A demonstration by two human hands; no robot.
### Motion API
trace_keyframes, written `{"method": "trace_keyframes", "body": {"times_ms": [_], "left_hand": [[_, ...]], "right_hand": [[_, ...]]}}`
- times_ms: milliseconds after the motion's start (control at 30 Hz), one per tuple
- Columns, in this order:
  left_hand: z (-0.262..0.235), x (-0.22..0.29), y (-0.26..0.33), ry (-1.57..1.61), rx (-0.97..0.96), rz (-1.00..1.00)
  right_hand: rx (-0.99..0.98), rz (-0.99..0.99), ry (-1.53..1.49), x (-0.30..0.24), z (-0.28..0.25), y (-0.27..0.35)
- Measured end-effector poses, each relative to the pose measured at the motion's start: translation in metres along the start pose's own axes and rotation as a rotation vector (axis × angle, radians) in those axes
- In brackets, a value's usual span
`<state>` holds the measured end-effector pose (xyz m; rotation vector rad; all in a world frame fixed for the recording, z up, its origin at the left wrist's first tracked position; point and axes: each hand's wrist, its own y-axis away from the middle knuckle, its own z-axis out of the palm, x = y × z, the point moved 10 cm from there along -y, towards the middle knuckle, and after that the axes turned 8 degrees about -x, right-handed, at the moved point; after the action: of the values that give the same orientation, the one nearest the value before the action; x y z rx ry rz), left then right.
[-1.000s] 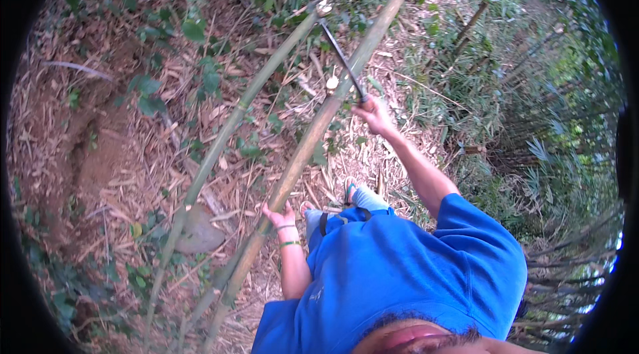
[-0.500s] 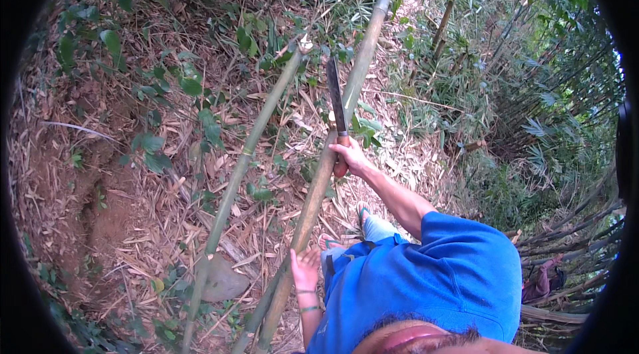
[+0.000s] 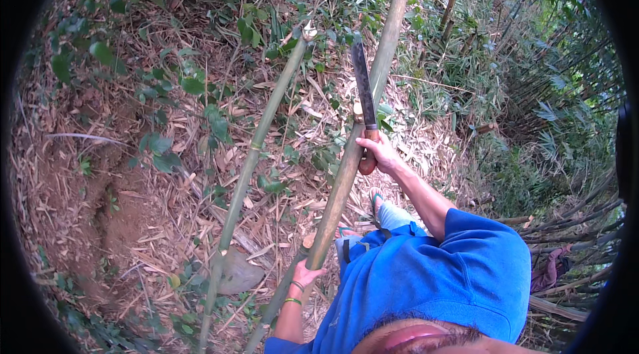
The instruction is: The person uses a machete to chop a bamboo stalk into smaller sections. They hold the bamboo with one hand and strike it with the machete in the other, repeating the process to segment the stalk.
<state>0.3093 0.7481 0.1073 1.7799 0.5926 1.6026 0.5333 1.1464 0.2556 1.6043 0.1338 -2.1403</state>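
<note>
My right hand (image 3: 379, 148) is closed around the wooden handle of a machete (image 3: 363, 84). Its long dark blade points up and away, overlapping a bamboo pole (image 3: 389, 37) that runs toward the far edge. My left hand (image 3: 308, 274) grips the near part of a brownish-green bamboo pole (image 3: 340, 197). The pale cut end of that pole shows beside the machete, close to my right hand. Part of the left fingers is hidden by the pole.
A thinner green bamboo pole (image 3: 249, 161) lies to the left, near a grey rock (image 3: 238, 273). Another cut bamboo piece (image 3: 285, 291) lies under my left forearm. Dry leaves and chips cover the ground. Bamboo stems (image 3: 572, 227) and a dark cloth (image 3: 550, 269) are at right.
My left hand, open beside the pole before, has closed on it. The pole's near end now shows at that hand. The machete and right hand appear slightly farther right and lower.
</note>
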Motion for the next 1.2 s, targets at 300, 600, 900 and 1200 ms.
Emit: {"method": "trace_keyframes", "body": {"times_ms": [300, 600, 900, 1200], "left_hand": [[-0.017, 0.077, 0.014, -0.345, 0.440, -0.028], [-0.023, 0.135, 0.033, -0.447, 0.638, -0.012], [-0.025, 0.136, 0.044, -0.469, 0.681, 0.035], [-0.025, 0.140, 0.032, -0.519, 0.649, 0.039]], "right_hand": [[0.079, -0.257, 1.072, -0.170, -0.029, 0.012], [-0.079, -0.206, 1.743, -0.088, 0.003, 0.029], [0.314, -0.353, 1.702, -0.130, -0.080, -0.003], [0.204, -0.149, 1.893, -0.099, -0.124, -0.030]]}}
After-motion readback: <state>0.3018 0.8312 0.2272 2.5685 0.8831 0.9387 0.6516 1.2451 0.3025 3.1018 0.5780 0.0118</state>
